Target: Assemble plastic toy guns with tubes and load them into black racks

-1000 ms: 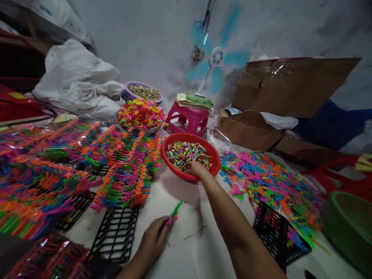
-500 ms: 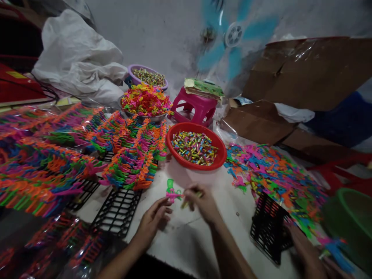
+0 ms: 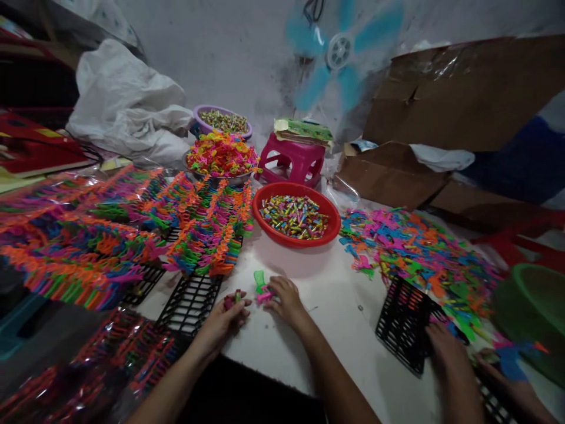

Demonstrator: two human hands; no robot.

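Note:
My left hand (image 3: 223, 318) rests on the white table near the front edge and pinches a small dark pink piece with a green tip (image 3: 233, 300). My right hand (image 3: 285, 300) lies just to its right, fingers closed on a small green and pink plastic toy (image 3: 261, 287). Behind the hands stands a red bowl (image 3: 329, 227) full of small coloured paper rolls. Rows of assembled coloured toys (image 3: 207, 227) stand on black grid racks (image 3: 188, 303) to the left.
A heap of loose coloured plastic parts (image 3: 410, 247) lies at right. Another person's hands (image 3: 445, 347) hold a black rack (image 3: 404, 330) at the lower right. Behind are a metal bowl of coloured rings (image 3: 220, 156), a purple bowl (image 3: 223, 121), a pink stool (image 3: 291, 162), cardboard, a spinning fan (image 3: 339, 50), a green basin (image 3: 534, 306).
My right hand left the red bowl and came back to the front of the table beside my left hand. The green and pink toy passed from the left hand's side to the right hand.

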